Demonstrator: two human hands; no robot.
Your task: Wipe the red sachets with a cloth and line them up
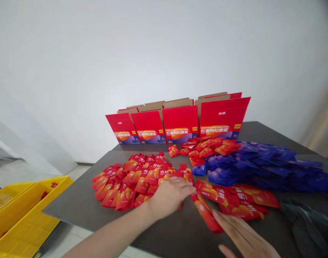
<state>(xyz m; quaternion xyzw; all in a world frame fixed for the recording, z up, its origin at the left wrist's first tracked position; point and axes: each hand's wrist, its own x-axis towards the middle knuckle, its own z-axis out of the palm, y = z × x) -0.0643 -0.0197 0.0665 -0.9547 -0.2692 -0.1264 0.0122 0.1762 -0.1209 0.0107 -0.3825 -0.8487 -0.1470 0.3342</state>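
Note:
My left hand (170,195) is closed, its fingertips bent down on the top end of a red sachet (207,214) that slants across the table. At the lower end of that sachet is my right hand (241,234), fingers stretched out and thumb apart, with the fingertips at its edge. Left of my left hand lie overlapping rows of red sachets (126,182) with orange fruit prints. Loose red sachets (241,200) are spread just beyond my right hand. How the left fingertips meet the sachet is partly hidden.
Several open red cartons (180,123) stand in a row at the back of the dark table (99,218). Right of centre are a red sachet pile (207,145) and a blue sachet heap (260,165). Dark plastic (306,222) lies at right; yellow crates (32,215) stand lower left.

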